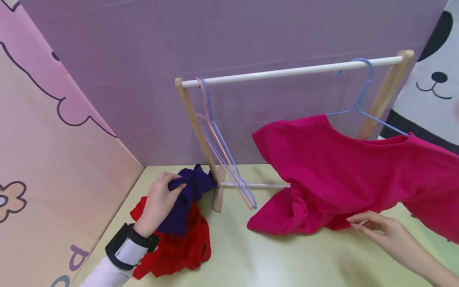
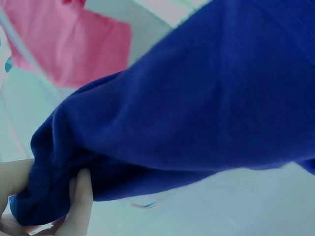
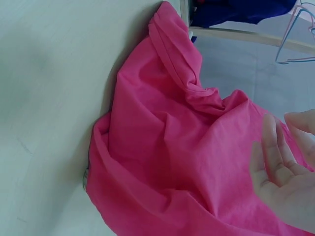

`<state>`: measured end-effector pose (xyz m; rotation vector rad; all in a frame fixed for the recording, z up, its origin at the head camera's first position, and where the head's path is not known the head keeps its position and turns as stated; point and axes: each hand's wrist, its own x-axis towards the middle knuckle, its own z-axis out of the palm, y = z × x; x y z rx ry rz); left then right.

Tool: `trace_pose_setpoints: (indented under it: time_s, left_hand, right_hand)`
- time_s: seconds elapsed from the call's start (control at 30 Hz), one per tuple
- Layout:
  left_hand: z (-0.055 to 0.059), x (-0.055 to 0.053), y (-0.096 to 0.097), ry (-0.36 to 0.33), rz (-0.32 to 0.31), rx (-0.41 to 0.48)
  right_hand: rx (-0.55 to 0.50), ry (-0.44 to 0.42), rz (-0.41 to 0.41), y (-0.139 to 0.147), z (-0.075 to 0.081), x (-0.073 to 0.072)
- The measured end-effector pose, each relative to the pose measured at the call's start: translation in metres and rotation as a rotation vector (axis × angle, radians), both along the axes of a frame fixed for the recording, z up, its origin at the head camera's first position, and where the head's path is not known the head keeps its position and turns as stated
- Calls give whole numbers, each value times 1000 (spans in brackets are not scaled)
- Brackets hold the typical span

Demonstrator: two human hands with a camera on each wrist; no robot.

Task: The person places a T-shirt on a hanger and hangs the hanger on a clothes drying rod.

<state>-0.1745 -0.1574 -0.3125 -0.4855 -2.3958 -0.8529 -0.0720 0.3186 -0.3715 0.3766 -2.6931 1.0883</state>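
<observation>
My left hand (image 1: 161,202) pinches a dark blue garment (image 1: 193,184) between thumb and fingers, partly lifted above a crumpled red garment (image 1: 186,247). In the left wrist view the blue cloth (image 2: 197,98) stretches away from the fingertips. A magenta shirt (image 1: 344,171) hangs by its neck opening on a blue hanger (image 1: 362,99), its lower part bunched toward the tabletop. Just in front of the shirt, my right hand (image 1: 391,235) has its fingers loosely bent and holds nothing; the right wrist view shows the gap between its thumb and fingers.
A rack with wooden legs and a white rail (image 1: 287,73) stands at the back against a purple wall (image 1: 161,44). A pink hanger (image 1: 215,131) and a blue one hang together at its left end. Printed panels border both sides of the pale table (image 1: 244,255).
</observation>
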Motion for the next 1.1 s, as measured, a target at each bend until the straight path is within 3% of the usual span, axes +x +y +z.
trace_pose_setpoints:
  time_s: [0.2, 0.33, 0.63, 0.77, 0.9, 1.0, 1.1]
  left_hand:
    - [38, -4, 8, 156, -87, 89]
    - [60, 3, 17, 179, -183, 130]
    - [88, 34, 52, 268, -560, 165]
    - [92, 44, 68, 239, -758, 161]
    - [87, 52, 83, 196, -963, 78]
    - [77, 56, 91, 148, -1055, -19]
    - [65, 59, 98, 83, -1103, -95]
  right_hand:
    - [-5, 27, 10, 2, -2, 1]
    - [-3, 22, 12, 3, -1, 1]
    - [1, -53, 19, 0, 6, -1]
    - [-7, -59, 41, -4, 9, -2]
    - [-39, -9, 111, -17, 15, -4]
    - [-56, 51, 173, -30, 21, -7]
    - [-72, 118, 261, -45, 26, -12]
